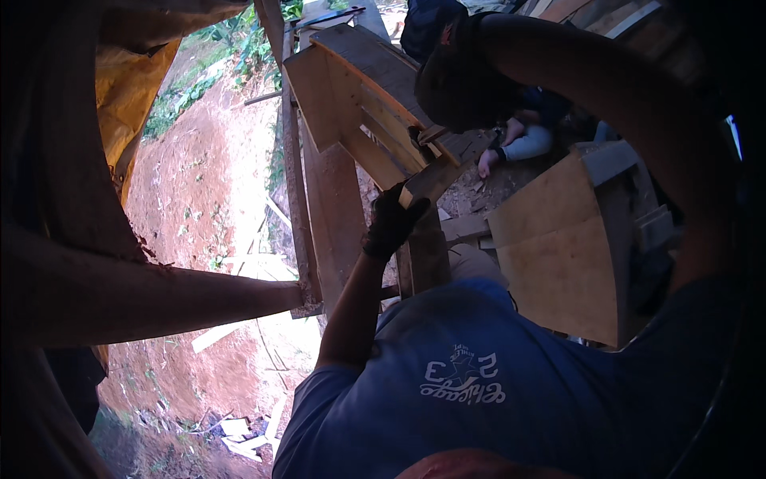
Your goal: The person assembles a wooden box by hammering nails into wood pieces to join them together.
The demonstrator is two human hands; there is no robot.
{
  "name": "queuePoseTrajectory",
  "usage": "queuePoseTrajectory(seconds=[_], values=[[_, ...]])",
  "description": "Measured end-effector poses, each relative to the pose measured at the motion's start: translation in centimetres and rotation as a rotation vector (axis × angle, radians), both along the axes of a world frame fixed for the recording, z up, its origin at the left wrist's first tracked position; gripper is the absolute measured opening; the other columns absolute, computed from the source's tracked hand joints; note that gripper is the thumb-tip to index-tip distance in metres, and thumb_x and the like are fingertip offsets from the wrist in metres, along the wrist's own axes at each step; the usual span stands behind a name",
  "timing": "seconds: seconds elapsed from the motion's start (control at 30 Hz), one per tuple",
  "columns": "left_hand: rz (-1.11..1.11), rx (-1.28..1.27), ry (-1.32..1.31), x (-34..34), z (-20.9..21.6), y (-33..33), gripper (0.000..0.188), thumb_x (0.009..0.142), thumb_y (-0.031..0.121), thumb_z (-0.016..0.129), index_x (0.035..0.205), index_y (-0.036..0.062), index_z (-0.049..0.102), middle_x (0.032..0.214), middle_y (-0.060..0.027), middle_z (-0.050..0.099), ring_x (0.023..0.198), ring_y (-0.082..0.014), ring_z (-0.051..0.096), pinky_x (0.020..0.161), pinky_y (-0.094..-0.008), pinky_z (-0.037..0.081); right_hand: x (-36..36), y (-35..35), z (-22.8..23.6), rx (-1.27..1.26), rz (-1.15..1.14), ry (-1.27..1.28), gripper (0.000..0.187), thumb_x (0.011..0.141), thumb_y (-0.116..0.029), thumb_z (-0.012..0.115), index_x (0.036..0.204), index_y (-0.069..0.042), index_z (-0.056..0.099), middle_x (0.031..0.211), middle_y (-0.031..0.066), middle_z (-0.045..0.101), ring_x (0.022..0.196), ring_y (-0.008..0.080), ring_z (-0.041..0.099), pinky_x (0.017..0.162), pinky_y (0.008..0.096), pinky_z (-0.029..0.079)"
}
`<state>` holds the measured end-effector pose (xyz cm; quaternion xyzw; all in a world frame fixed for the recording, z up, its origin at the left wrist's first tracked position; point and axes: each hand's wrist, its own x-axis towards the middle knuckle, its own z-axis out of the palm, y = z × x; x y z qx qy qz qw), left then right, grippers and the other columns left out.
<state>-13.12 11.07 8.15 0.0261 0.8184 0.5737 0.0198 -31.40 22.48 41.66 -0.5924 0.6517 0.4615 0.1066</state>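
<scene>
A rectangular wooden frame (325, 100) with slatted sides lies on a wooden bench (331, 191). My left hand (395, 222), in a dark glove, is closed round the near corner of the frame, at the end of a short board (431, 180). My right arm arches in from the right. My right hand (455, 88), also in a dark glove, is closed on a hammer (421, 144). The hammer's dark head is just above the frame's near end. Shadow hides most of the right fingers.
A wooden post (183, 303) juts in from the left. Another wooden box (550, 239) stands at the right. Beyond my right forearm is another person's hand (488, 164). Wood scraps (243, 439) lie on the reddish ground (191, 207). A yellow sheet (132, 96) hangs at upper left.
</scene>
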Motion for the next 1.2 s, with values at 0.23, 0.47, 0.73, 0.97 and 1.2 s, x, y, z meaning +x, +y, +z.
queuePoseTrajectory(seconds=[0.23, 0.47, 0.73, 0.97, 1.2], values=[[0.040, -0.056, -0.022, 0.1, 0.8, -0.4, 0.075, 0.087, 0.046, 0.085, 0.138, -0.0035, 0.064, 0.125, -0.0278, 0.072, 0.120, -0.0437, 0.069, 0.101, -0.0512, 0.055, 0.0, 0.6, -0.1, -0.032, -0.019, -0.029, 0.029, 0.097, -0.021, 0.073, 0.124, -0.010, 0.073, 0.110, 0.0047, 0.075, 0.092, 0.0177, 0.073, 0.080, 0.0362, 0.059], [0.046, -0.004, -0.018, 0.4, 2.1, -0.8, 0.069, 0.087, 0.044, 0.086, 0.132, -0.0047, 0.067, 0.121, -0.0273, 0.074, 0.116, -0.0419, 0.071, 0.097, -0.0498, 0.056, 0.1, 1.4, 0.0, -0.093, -0.028, -0.054, 0.031, 0.097, -0.021, 0.073, 0.127, -0.011, 0.072, 0.112, 0.0048, 0.074, 0.092, 0.0184, 0.074, 0.080, 0.0368, 0.059], [-0.026, 0.071, 0.034, 0.6, 2.7, 0.5, 0.057, 0.087, 0.035, 0.087, 0.125, -0.0035, 0.070, 0.109, -0.0217, 0.079, 0.103, -0.0366, 0.077, 0.089, -0.0451, 0.059, 0.8, 4.0, -0.4, -0.148, -0.115, -0.045, 0.034, 0.097, -0.021, 0.073, 0.130, -0.013, 0.072, 0.114, 0.0049, 0.074, 0.093, 0.0191, 0.074, 0.081, 0.0374, 0.059], [-0.007, 0.092, 0.093, 1.1, 2.3, 0.7, 0.054, 0.087, 0.033, 0.086, 0.125, -0.0027, 0.071, 0.111, -0.0209, 0.079, 0.104, -0.0357, 0.077, 0.091, -0.0448, 0.059, 2.0, 5.8, -0.1, -0.343, -0.164, -0.125, 0.036, 0.097, -0.020, 0.073, 0.133, -0.014, 0.071, 0.116, 0.0050, 0.074, 0.094, 0.0198, 0.074, 0.082, 0.0379, 0.059], [0.050, 0.132, 0.103, 1.2, 2.1, -0.1, 0.054, 0.088, 0.034, 0.086, 0.126, -0.0030, 0.073, 0.113, -0.0209, 0.079, 0.105, -0.0342, 0.077, 0.093, -0.0452, 0.059, 3.1, 9.2, 0.6, -0.833, -0.251, -0.347, 0.038, 0.097, -0.020, 0.073, 0.135, -0.015, 0.071, 0.117, 0.0051, 0.073, 0.094, 0.0204, 0.074, 0.082, 0.0385, 0.059]])
